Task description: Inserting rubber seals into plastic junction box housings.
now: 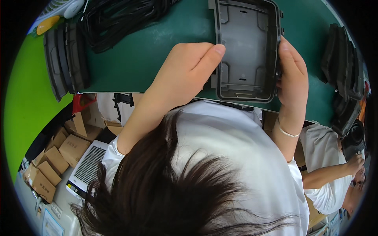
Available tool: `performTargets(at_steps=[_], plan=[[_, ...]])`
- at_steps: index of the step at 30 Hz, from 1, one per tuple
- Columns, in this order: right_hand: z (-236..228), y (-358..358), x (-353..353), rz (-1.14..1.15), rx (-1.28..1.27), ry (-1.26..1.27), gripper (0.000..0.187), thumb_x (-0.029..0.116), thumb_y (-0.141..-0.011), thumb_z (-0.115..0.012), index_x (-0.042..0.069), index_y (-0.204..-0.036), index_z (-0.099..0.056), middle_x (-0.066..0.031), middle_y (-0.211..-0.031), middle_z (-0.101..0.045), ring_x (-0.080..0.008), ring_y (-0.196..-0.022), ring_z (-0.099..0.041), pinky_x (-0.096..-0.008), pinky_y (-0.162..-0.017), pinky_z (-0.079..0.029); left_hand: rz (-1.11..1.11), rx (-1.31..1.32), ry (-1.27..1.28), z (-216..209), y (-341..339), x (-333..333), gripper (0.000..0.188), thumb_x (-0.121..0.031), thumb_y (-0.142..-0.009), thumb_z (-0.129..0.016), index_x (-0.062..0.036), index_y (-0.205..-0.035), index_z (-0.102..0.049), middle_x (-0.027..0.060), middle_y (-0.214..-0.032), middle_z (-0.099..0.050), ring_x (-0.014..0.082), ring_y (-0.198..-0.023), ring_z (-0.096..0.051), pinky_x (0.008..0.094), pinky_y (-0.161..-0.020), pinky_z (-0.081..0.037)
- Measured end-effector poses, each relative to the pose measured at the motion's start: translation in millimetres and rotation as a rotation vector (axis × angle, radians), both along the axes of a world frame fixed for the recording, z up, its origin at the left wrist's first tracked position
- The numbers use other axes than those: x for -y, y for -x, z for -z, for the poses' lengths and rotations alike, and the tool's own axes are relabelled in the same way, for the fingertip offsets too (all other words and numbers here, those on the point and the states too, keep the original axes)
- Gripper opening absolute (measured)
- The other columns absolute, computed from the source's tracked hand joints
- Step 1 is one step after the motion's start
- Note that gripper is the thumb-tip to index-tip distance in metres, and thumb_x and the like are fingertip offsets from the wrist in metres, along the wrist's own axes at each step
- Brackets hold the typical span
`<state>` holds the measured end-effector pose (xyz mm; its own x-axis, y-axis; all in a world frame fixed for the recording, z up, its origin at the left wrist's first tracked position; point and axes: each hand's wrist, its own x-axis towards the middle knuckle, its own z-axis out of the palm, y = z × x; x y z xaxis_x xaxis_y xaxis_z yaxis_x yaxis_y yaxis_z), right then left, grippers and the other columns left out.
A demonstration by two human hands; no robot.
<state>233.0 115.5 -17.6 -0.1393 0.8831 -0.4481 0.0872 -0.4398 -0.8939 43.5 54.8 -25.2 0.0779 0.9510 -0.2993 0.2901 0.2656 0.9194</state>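
Note:
A dark grey plastic case shell (pixel 245 51), rectangular with rounded corners, faces me with its hollow inside showing. It is at the near side of the green table, its lower end by the table's edge. On its left wall is my left hand (pixel 189 65), closed, with the thumb along the rim and the fingers hidden behind. My right hand (pixel 292 70) grips the opposite wall, near the small latch lugs; most of its fingertips are out of sight. A thin bracelet circles my right wrist.
Coiled black cable (pixel 122 19) lies at the far left of the green table (pixel 130 69). Stacked dark plastic shells (pixel 67 59) stand at the left, more shells (pixel 344 63) at the right. Cardboard boxes (pixel 73 149) sit below left. A co-worker's arm (pixel 327 176) shows at lower right.

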Motion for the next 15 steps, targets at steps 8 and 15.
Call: performTargets(at_steps=[8, 15], plan=[[-0.5, -15.8, 7.5, -0.327, 0.106, -0.232, 0.026, 0.018, -0.094, -0.045, -0.001, -0.105, -0.057, 0.0075, -0.065, -0.044, -0.0008, -0.058, -0.034, -0.0161, -0.050, -0.027, 0.055, -0.032, 0.035, -1.5, -2.1, 10.7, 0.043, -0.029, -0.093, -0.045, -0.0028, -0.059, -0.042, 0.0012, -0.049, -0.043, 0.0070, -0.044, -0.045, 0.0224, -0.041, -0.035], [4.4, -24.5, 3.6, -0.155, -0.052, 0.032, 0.025, 0.020, -0.093, -0.048, -0.001, -0.103, -0.057, 0.0075, -0.064, -0.044, -0.0009, -0.059, -0.034, -0.0164, -0.051, -0.028, -0.046, 0.054, 0.083, -1.7, -5.5, 9.4, 0.043, -0.028, -0.094, -0.043, -0.0031, -0.059, -0.043, -0.0005, -0.047, -0.040, 0.0063, -0.044, -0.043, 0.0212, -0.041, -0.034]])
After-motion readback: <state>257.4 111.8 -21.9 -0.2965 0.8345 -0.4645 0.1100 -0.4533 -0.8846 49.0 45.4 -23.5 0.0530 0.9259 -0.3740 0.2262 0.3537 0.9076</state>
